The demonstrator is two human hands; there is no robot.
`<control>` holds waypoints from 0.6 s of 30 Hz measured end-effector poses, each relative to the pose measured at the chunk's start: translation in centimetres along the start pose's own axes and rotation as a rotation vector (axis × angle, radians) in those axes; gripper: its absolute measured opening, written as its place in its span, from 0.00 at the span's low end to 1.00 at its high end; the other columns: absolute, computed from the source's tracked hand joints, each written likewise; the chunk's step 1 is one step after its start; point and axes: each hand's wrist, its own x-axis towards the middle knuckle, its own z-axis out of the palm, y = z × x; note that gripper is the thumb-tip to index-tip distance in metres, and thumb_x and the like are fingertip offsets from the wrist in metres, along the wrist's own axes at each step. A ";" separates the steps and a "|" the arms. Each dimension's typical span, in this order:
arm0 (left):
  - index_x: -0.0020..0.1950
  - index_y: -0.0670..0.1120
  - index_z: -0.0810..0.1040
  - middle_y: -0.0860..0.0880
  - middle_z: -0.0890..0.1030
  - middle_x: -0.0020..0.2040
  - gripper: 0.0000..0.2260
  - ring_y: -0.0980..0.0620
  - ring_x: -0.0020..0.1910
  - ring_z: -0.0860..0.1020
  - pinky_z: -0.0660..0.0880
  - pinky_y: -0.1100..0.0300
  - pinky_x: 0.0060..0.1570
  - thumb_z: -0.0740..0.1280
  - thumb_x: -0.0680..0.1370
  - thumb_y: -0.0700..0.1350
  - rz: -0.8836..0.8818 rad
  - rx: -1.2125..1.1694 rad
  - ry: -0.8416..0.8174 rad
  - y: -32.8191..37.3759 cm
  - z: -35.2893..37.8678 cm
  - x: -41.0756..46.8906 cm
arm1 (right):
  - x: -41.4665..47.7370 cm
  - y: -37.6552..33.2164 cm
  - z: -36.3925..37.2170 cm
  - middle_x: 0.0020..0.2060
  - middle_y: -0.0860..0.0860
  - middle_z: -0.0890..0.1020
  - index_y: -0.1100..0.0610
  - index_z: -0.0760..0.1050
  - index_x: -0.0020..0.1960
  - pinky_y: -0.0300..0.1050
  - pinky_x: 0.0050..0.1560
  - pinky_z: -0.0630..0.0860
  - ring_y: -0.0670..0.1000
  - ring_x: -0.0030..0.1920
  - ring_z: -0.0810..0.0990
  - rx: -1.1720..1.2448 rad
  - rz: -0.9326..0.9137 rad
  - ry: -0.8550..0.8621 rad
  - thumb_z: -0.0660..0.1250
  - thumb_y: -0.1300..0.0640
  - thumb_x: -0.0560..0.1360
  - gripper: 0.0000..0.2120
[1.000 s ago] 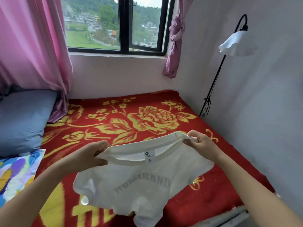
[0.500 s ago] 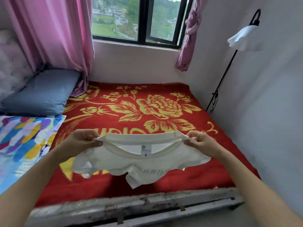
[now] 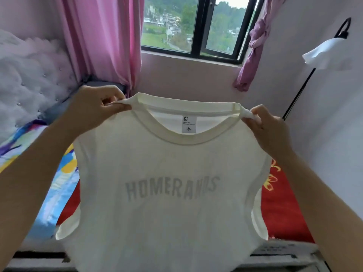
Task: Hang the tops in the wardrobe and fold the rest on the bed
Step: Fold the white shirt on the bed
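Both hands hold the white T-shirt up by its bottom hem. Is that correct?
Not the hem. In the head view, the left hand and right hand pinch the white T-shirt at its shoulders, beside the collar, and hold it up.

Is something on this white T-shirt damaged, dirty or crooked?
Nothing stands out. The T-shirt hangs flat from both shoulders, pinched by the left hand and the right hand; no tear or stain shows.
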 end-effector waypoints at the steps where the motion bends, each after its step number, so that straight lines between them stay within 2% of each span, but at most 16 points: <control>1: 0.30 0.69 0.73 0.43 0.75 0.31 0.19 0.59 0.28 0.68 0.63 0.72 0.30 0.73 0.71 0.45 -0.007 0.030 -0.016 -1.4 0.2 0.6 | 0.5 0.2 1.2 0.28 0.50 0.71 0.52 0.65 0.46 0.39 0.28 0.59 0.52 0.27 0.68 -0.010 -0.018 -0.009 0.50 0.32 0.72 0.23; 3: 0.31 0.69 0.73 0.48 0.74 0.33 0.16 0.60 0.29 0.69 0.63 0.70 0.30 0.73 0.71 0.51 -0.034 0.072 -0.059 -4.2 1.0 1.7 | 1.5 0.9 3.6 0.27 0.54 0.75 0.58 0.69 0.47 0.35 0.28 0.59 0.52 0.25 0.70 -0.009 -0.063 -0.040 0.46 0.30 0.73 0.31; 5: 0.34 0.67 0.73 0.48 0.74 0.31 0.06 0.56 0.32 0.71 0.63 0.66 0.30 0.70 0.67 0.63 -0.057 0.103 -0.071 -7.3 2.1 2.6 | 2.3 1.7 6.1 0.26 0.53 0.75 0.65 0.71 0.45 0.32 0.28 0.58 0.53 0.22 0.71 -0.038 -0.087 -0.076 0.45 0.32 0.73 0.36; 7: 0.35 0.64 0.75 0.48 0.74 0.28 0.10 0.50 0.33 0.71 0.65 0.60 0.33 0.63 0.64 0.68 -0.068 0.091 -0.071 -11.3 3.7 4.2 | 3.5 2.8 9.3 0.26 0.49 0.72 0.66 0.71 0.45 0.29 0.28 0.56 0.51 0.22 0.69 -0.073 -0.086 -0.126 0.45 0.32 0.74 0.37; 9: 0.38 0.56 0.81 0.44 0.78 0.30 0.17 0.46 0.31 0.73 0.66 0.57 0.36 0.62 0.65 0.66 -0.050 0.097 -0.103 -15.3 5.6 6.1 | 4.9 4.2 12.8 0.27 0.49 0.72 0.66 0.71 0.45 0.31 0.27 0.60 0.50 0.22 0.69 -0.106 -0.074 -0.194 0.45 0.31 0.73 0.37; 11: 0.40 0.41 0.83 0.43 0.80 0.31 0.25 0.49 0.32 0.73 0.66 0.59 0.34 0.62 0.67 0.63 0.006 0.108 -0.178 -18.9 7.5 8.4 | 6.6 5.5 16.3 0.26 0.52 0.75 0.66 0.71 0.45 0.34 0.26 0.63 0.52 0.22 0.72 -0.135 -0.040 -0.247 0.47 0.32 0.73 0.36; 13: 0.38 0.38 0.83 0.44 0.80 0.30 0.25 0.51 0.33 0.73 0.65 0.61 0.33 0.62 0.69 0.61 0.055 0.139 -0.234 -23.0 9.7 11.6 | 8.8 7.1 20.3 0.26 0.51 0.73 0.64 0.70 0.44 0.33 0.24 0.59 0.51 0.22 0.70 -0.179 -0.012 -0.265 0.46 0.33 0.73 0.34; 15: 0.38 0.38 0.82 0.44 0.80 0.31 0.24 0.51 0.29 0.74 0.69 0.57 0.34 0.64 0.69 0.60 0.039 0.152 -0.281 -27.1 11.8 14.9 | 11.3 8.3 23.8 0.28 0.50 0.73 0.60 0.66 0.44 0.37 0.25 0.58 0.53 0.26 0.70 -0.237 0.070 -0.352 0.49 0.37 0.74 0.25; 16: 0.39 0.37 0.82 0.43 0.81 0.32 0.22 0.47 0.30 0.76 0.71 0.54 0.34 0.67 0.70 0.58 0.027 0.171 -0.307 -28.8 12.9 16.3 | 12.4 9.0 25.4 0.29 0.50 0.72 0.58 0.63 0.45 0.40 0.26 0.59 0.54 0.28 0.71 -0.262 0.112 -0.413 0.52 0.40 0.76 0.20; 18: 0.40 0.37 0.82 0.43 0.80 0.32 0.15 0.43 0.33 0.77 0.72 0.51 0.36 0.72 0.72 0.50 -0.015 0.191 -0.342 -32.0 15.2 19.3 | 14.6 10.4 28.6 0.29 0.49 0.70 0.57 0.61 0.45 0.43 0.28 0.62 0.55 0.32 0.72 -0.291 0.198 -0.505 0.55 0.43 0.78 0.17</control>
